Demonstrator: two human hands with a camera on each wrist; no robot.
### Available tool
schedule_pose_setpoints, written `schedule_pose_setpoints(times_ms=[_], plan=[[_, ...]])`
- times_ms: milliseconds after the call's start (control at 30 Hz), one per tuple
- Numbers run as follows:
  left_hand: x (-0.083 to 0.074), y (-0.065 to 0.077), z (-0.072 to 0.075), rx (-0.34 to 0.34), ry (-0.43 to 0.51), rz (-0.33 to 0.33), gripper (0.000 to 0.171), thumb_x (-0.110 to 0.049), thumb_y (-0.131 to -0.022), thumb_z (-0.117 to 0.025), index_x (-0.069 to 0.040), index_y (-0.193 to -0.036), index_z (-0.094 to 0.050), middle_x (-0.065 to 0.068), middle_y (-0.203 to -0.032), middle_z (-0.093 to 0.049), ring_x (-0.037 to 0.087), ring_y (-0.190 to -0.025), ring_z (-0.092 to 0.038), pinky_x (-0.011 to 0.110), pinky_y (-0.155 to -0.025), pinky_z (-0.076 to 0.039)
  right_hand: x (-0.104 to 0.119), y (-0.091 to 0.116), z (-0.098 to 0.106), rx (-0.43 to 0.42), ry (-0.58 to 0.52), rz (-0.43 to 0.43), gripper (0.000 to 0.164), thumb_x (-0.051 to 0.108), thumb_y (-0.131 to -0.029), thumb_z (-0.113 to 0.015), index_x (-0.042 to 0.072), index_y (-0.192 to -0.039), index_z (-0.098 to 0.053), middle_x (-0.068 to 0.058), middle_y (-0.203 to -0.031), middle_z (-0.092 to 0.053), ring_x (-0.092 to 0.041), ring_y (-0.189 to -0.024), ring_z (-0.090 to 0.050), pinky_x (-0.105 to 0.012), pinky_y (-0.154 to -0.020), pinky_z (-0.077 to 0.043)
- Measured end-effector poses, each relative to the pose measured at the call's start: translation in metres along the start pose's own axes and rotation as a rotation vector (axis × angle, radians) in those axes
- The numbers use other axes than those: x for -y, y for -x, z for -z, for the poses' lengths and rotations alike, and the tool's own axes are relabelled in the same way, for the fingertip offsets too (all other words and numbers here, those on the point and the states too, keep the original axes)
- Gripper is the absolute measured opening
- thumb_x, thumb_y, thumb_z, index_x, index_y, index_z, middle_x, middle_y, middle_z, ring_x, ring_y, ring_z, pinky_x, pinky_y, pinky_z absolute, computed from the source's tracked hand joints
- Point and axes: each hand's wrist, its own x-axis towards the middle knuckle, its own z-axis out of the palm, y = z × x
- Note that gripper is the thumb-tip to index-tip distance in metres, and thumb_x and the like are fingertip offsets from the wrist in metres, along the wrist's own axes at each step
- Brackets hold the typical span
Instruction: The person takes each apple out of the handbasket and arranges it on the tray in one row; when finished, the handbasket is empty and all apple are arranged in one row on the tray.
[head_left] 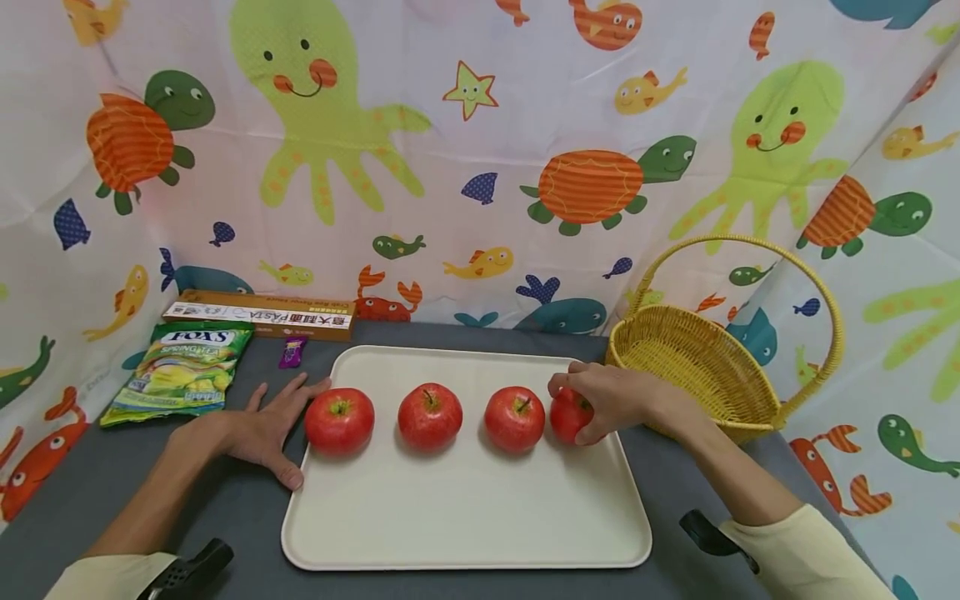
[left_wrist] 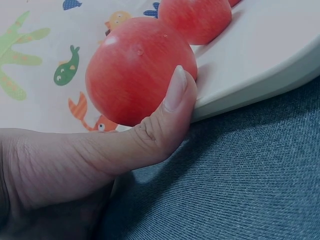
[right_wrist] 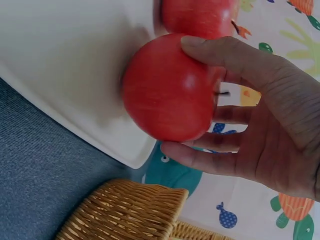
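Observation:
Four would be a count too high, so: several red apples stand in a row along the far half of a white tray (head_left: 465, 525). My right hand (head_left: 618, 396) grips the rightmost apple (right_wrist: 167, 90) between thumb and fingertips, its stem facing the palm in the right wrist view. Beside it on the tray is another apple (head_left: 514, 419). At the tray's left edge my left hand (head_left: 262, 433) rests with fingers spread, thumb (left_wrist: 172, 105) against the rim. The leftmost apple (head_left: 340, 422) sits right by that hand.
A yellow wicker basket (right_wrist: 125, 210) with a tall handle stands right of the tray. At the back left lie a green snack bag (head_left: 180, 371), a long brown pasta box (head_left: 258, 315) and a small purple packet (head_left: 292, 352). A patterned curtain (head_left: 480, 167) rises behind the grey table.

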Motion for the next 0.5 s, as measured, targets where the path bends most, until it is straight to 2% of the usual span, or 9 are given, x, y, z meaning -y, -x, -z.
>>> schedule_pose_setpoints(times_ms=[133,267,500], plan=[[0.0022,0.0001,-0.0001,-0.004,-0.023,0.023,0.144,-0.064,-0.062,-0.091,-0.018,-0.167,-0.004,0.031,-0.17,-0.003,0.055,-0.155,0.016,0.085,-0.11,0.023,0.0004,-0.0061,-0.0038,0.027,0.007,-0.026,0.064,0.027,-0.08,-0.091,0.017,-0.133,-0.058,-0.004,-0.117,-0.061,-0.018,-0.105,-0.062,-0.033,-0.083,-0.064],[0.0066,0.0005,-0.0018,-0.013,-0.067,0.074,0.144,-0.069,-0.06,-0.09,-0.021,-0.166,-0.005,0.026,-0.172,-0.004,0.051,-0.158,0.014,0.083,-0.114,0.021,0.0011,-0.0083,-0.0047,0.072,-0.016,-0.064,0.066,0.024,-0.08,-0.091,0.017,-0.135,-0.055,-0.005,-0.12,-0.059,-0.021,-0.11,-0.062,-0.035,-0.084,-0.065],[-0.0029,0.0022,0.0006,-0.015,0.002,0.002,0.142,-0.063,-0.062,-0.091,-0.015,-0.166,-0.006,0.035,-0.167,-0.004,0.057,-0.154,0.017,0.086,-0.108,0.023,-0.0047,-0.0049,-0.0016,0.092,-0.029,-0.139,0.074,0.016,-0.077,-0.092,0.015,-0.139,-0.051,-0.008,-0.125,-0.06,-0.027,-0.119,-0.06,-0.039,-0.085,-0.066]])
